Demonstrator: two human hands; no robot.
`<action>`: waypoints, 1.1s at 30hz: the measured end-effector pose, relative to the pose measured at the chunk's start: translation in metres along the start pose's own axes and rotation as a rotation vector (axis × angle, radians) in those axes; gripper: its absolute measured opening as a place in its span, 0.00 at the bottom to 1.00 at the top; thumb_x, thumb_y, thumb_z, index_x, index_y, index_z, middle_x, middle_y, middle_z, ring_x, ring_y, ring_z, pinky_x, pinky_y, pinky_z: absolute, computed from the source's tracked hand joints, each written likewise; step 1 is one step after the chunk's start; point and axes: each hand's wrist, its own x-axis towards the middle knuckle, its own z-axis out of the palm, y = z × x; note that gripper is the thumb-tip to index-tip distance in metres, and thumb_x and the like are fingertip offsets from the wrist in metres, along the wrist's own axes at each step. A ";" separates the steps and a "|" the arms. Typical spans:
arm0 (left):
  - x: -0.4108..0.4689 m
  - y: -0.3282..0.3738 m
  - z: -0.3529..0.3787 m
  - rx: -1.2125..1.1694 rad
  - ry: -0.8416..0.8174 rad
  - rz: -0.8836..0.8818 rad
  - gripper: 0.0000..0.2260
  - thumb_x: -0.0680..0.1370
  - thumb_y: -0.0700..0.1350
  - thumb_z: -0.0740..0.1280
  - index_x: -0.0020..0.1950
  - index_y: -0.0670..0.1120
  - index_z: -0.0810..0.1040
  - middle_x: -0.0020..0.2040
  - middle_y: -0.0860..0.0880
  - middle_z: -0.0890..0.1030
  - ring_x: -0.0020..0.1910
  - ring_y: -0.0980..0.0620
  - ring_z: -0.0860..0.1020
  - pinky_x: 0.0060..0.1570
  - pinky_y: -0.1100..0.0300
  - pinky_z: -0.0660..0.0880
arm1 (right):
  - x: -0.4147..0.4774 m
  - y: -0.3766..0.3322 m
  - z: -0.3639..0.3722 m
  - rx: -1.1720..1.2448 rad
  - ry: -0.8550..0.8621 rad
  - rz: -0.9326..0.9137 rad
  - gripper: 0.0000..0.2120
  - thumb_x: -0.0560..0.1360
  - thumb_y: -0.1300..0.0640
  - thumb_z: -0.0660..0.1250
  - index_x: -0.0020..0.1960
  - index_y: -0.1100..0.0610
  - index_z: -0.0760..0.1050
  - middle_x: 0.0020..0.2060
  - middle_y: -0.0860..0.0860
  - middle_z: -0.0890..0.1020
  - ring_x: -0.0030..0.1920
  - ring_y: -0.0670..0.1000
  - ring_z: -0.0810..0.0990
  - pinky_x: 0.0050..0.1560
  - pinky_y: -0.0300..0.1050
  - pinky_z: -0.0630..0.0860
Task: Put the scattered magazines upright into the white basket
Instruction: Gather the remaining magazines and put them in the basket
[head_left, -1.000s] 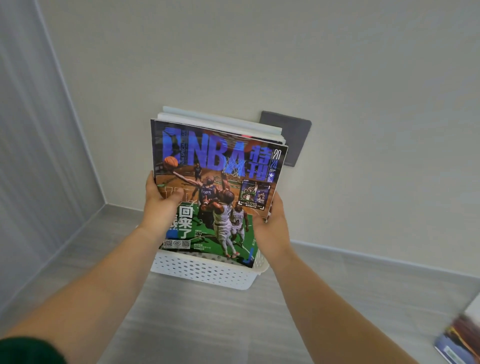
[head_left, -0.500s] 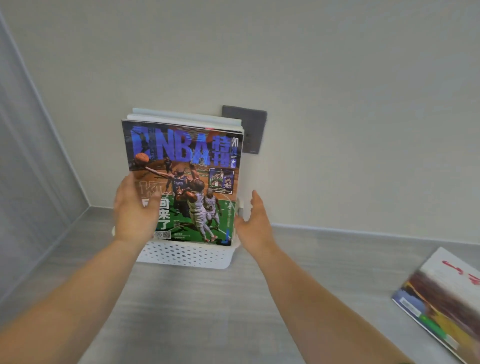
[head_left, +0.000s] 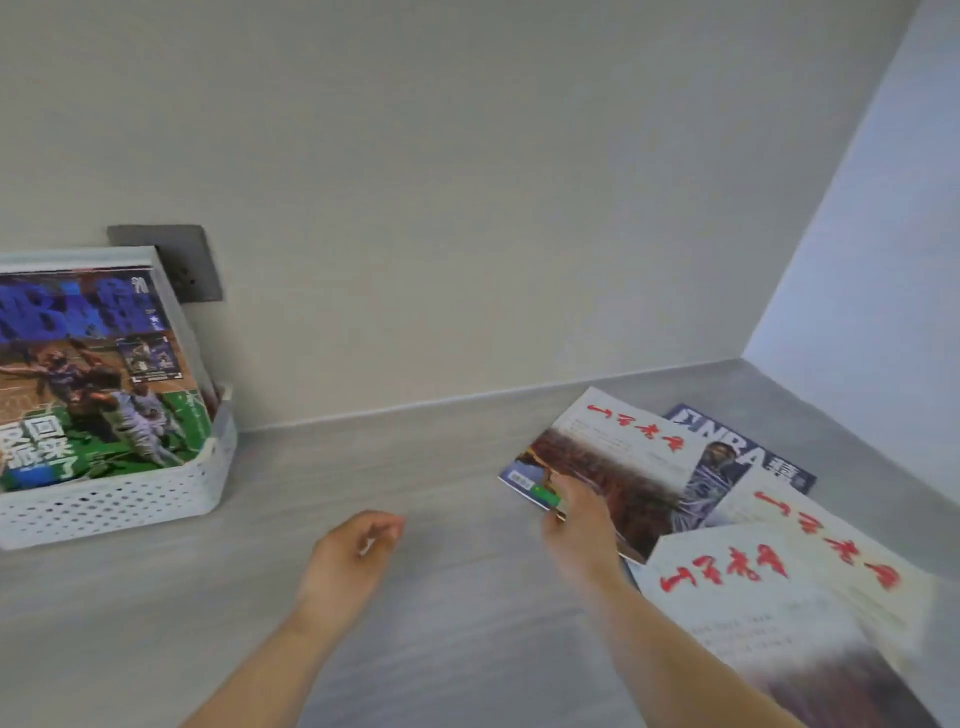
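Our right grip (head_left: 576, 525) rests on the near corner of the top magazine (head_left: 613, 457); blur hides whether it pinches. Our left grip (head_left: 353, 545) hangs loosely curled and empty over the counter (head_left: 415, 467). The pile overlaps, so a magazine lifted by one corner could flop or drag its neighbours. We count four loose magazines (head_left: 753, 613) at right. One basket (head_left: 130, 499) sits well apart at left, holding several upright, number unclear.

A dark socket plate (head_left: 176, 260) sits on the pale wall (head_left: 493, 182) above a grey surface (head_left: 415, 613).
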 end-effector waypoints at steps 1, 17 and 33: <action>-0.005 0.003 0.021 0.022 -0.029 -0.031 0.06 0.73 0.32 0.63 0.43 0.38 0.80 0.46 0.39 0.82 0.40 0.59 0.78 0.37 0.81 0.65 | -0.003 0.028 -0.017 -0.060 0.037 0.039 0.18 0.72 0.63 0.60 0.62 0.57 0.70 0.62 0.57 0.75 0.63 0.56 0.71 0.61 0.44 0.64; 0.031 0.036 0.197 0.306 -0.105 -0.210 0.15 0.73 0.36 0.63 0.60 0.39 0.74 0.63 0.37 0.74 0.61 0.38 0.72 0.61 0.53 0.67 | -0.031 0.198 -0.074 -0.508 -0.144 0.142 0.28 0.77 0.43 0.40 0.73 0.52 0.40 0.75 0.54 0.43 0.74 0.57 0.40 0.72 0.54 0.37; 0.102 0.041 0.229 0.661 -0.141 -0.254 0.40 0.67 0.56 0.70 0.72 0.46 0.55 0.73 0.43 0.60 0.73 0.42 0.55 0.70 0.48 0.54 | -0.028 0.202 -0.069 -0.492 -0.144 0.141 0.28 0.77 0.44 0.40 0.73 0.51 0.39 0.75 0.53 0.41 0.74 0.57 0.38 0.71 0.54 0.35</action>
